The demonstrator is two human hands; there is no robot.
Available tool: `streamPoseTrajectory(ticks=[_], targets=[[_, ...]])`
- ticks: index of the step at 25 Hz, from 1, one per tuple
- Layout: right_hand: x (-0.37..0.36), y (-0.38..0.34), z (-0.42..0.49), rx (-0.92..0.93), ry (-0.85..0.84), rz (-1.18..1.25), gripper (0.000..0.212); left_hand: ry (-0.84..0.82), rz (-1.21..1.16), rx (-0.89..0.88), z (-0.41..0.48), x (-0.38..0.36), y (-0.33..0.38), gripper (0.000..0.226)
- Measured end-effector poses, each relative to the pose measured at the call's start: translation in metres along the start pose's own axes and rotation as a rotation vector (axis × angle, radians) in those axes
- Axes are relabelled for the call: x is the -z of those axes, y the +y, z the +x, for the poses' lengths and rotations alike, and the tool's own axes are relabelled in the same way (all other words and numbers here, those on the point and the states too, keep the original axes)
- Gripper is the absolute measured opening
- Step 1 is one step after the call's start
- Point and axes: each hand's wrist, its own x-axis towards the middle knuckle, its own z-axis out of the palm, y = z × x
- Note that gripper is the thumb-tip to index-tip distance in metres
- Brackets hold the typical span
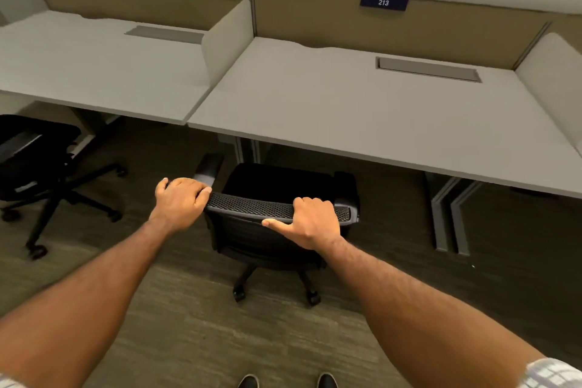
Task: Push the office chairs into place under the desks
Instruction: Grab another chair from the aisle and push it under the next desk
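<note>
A black mesh-backed office chair (252,208) stands in front of the white desk (346,116) marked 213, its seat partly under the desk's front edge. My left hand (179,198) grips the left end of the backrest's top rim. My right hand (310,222) grips the rim further right, thumb stretched along the back. A second black office chair (34,161) stands at the far left, turned sideways, in front of the desk (94,66) marked 212.
Low beige dividers (230,35) separate the desks, and a tan panel runs behind them. Grey desk legs (447,217) stand to the right of the chair. The floor is dark carpet (176,318). My shoes (248,381) show at the bottom edge.
</note>
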Motion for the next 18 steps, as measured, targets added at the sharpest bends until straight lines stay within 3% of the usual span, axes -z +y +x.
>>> streamPoseTrajectory(ticks=[8,18], targets=[[-0.002,-0.05,0.027,-0.117,0.002,0.006,0.087,-0.063,-0.059,-0.151,0.039,0.022,-0.042,0.038],[0.007,-0.061,0.022,-0.181,-0.059,0.011,0.08,-0.141,-0.057,-0.204,0.045,0.024,-0.049,0.045]])
